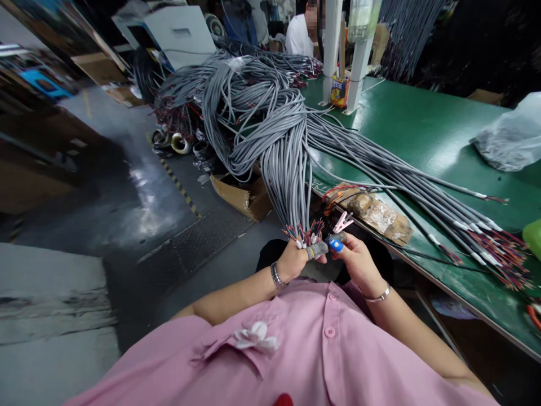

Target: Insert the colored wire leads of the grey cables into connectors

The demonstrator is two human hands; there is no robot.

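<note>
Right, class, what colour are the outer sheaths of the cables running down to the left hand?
The cables have grey sheaths, clearest in the head view.

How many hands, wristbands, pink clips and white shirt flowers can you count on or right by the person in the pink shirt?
Left hand and right hand: 2
Left wristband and right wristband: 2
Pink clip: 1
White flower: 1
Total: 6

Cables lie on the table; a plastic bag sits behind, right; a carton below, left.
</note>
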